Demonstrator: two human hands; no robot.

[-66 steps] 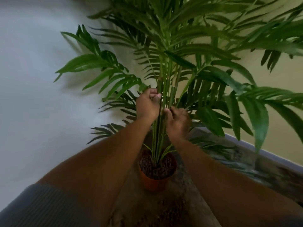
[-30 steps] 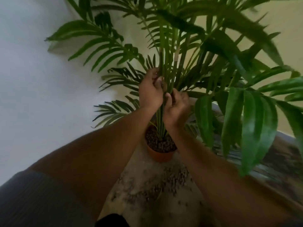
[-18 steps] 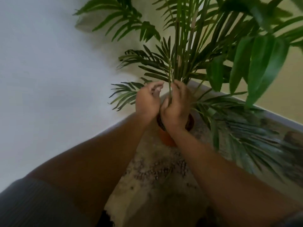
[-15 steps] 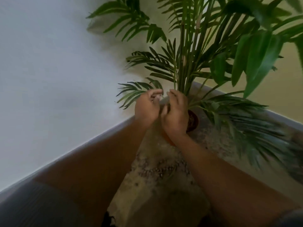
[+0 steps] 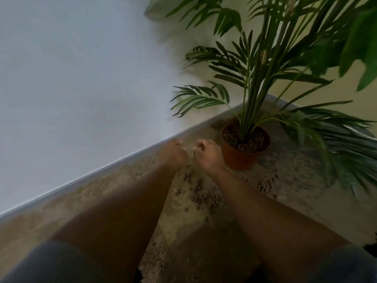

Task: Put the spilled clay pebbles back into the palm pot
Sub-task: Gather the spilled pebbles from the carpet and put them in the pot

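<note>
From my head camera I am looking down at the palm pot [image 5: 242, 158], an orange pot standing upright on the speckled floor [image 5: 295, 180] in the corner where the white wall [image 5: 81, 78] is meeting the baseboard [image 5: 114, 166]. Its surface is already showing a dark layer of pebbles around the stems of the palm [image 5: 255, 88]. I am holding my left hand [image 5: 173, 155] just beside the pot on its wall-facing side, and my right hand [image 5: 208, 154] between that hand and the pot, close to the pot's side but not touching it as far as I can tell. Both hands are hovering with fingers loosely curled inward; the frame is blurred, so I cannot tell whether either is pinching anything, and I am seeing nothing clearly held. The spilled clay pebbles [image 5: 202, 193] are lying scattered on the floor on my side of the pot, under and between my forearms, with another patch [image 5: 267, 184] near the pot's base. I am judging the gathering as barely begun: most of the spill is still waiting on the floor.
</note>
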